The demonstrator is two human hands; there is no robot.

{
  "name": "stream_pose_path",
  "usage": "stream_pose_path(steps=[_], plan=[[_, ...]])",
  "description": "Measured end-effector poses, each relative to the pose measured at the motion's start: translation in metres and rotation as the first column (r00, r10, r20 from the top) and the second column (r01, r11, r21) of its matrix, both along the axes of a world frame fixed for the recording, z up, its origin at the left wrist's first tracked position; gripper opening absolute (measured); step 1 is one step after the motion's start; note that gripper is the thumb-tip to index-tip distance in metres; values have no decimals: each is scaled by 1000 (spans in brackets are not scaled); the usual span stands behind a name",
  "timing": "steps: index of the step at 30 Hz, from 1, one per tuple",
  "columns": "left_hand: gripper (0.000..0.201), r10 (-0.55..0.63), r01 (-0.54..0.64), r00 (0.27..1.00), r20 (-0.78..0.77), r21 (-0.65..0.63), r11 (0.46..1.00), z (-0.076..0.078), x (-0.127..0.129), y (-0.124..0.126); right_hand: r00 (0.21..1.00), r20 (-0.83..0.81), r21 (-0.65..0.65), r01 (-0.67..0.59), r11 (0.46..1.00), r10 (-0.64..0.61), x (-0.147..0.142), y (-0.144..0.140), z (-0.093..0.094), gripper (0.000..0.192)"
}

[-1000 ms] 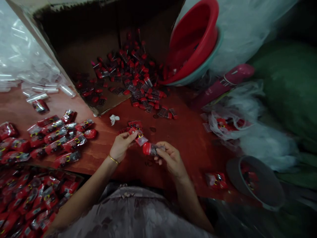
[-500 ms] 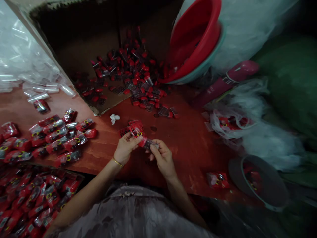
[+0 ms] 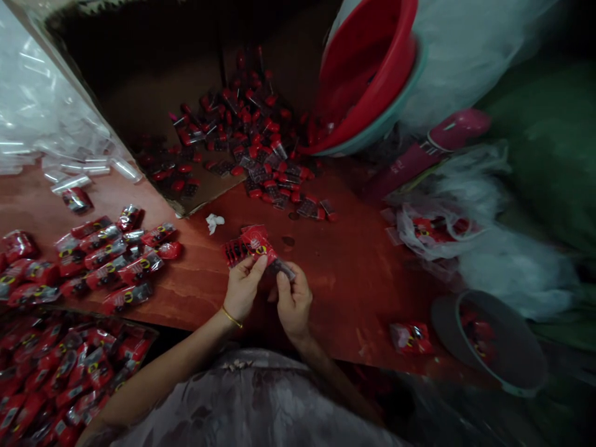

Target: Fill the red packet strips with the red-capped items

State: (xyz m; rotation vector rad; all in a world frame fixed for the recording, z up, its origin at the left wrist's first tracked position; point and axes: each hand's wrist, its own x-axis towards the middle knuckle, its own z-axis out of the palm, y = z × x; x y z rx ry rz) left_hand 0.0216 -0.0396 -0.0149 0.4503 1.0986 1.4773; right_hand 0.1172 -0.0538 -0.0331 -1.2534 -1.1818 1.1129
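Note:
Over the table's near middle, my left hand (image 3: 243, 287), with a gold bracelet at its wrist, is closed on a fan of red printed sleeves (image 3: 255, 238). Its thumb presses the front sleeve. A small clear bottle with dark contents (image 3: 282, 267) slants down to the right from that sleeve. Whether it lies inside or against the sleeve is hard to see. My right hand (image 3: 294, 303) pinches the bottle's lower right end between thumb and fingers. Small red-capped bottles (image 3: 261, 149) lie heaped beyond both hands, spilling out of a cardboard box (image 3: 184, 208).
Wrapped red packs (image 3: 105, 254) lie on the left, above a box of more packs (image 3: 56, 372). Clear plastic sleeves (image 3: 69, 183) are behind them. Tilted red basin (image 3: 367, 68), maroon flask (image 3: 433, 146), plastic bag (image 3: 419, 245) and grey tub (image 3: 488, 341) stand right.
My right hand has drawn in leftward and turned more upright. My left hand has shifted slightly right, and the bottle's pink-red end beside its thumb no longer shows.

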Motion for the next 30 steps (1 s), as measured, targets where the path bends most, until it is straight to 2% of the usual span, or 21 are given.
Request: stream_pose_path(steps=[1,3,6,8,10,14,17,19,21,26,30], plan=[[33,7,-7,1000,-11,1,1000,1,1,-1,1000,16,15,14,1000,-14,0,0,1,24],[35,-9,9,1000,-22,-14,1000,1,3,-3,999,-28,-33,-24,999,23,-1,2,1,24],[41,-126,125,992,-6,-30,992,-1,4,-6,967,-204,-156,-187,970,154,-1,8,-1,27],[44,-181,181,983,23,-10,983,-2,1,-7,943,-284,-155,-221,963,171,-1,11,-3,28],[43,-165,165,986,2,9,986,-3,-4,-5,940,-305,-126,-198,972,152,0,11,-3,26],[36,-109,107,981,-159,-27,994,-2,-13,0,943,-304,-119,-179,977,136,-3,8,-5,25],[36,-72,62,972,-225,-52,997,0,-10,-1,964,-260,-106,-94,990,64,-7,4,-7,25],[38,-55,43,973,-225,-58,997,2,-5,-4,978,-210,-86,-24,996,6,-10,2,-8,26],[40,-67,57,980,-185,-63,996,5,-1,-7,976,-217,-83,-6,996,-12,-11,2,-7,27],[39,-68,66,991,-112,-21,998,7,-5,-5,931,-363,-135,-83,987,29,-8,7,2,29],[36,-36,34,993,-110,-18,999,4,-18,4,936,-349,-163,-102,981,39,-7,7,1,30]])
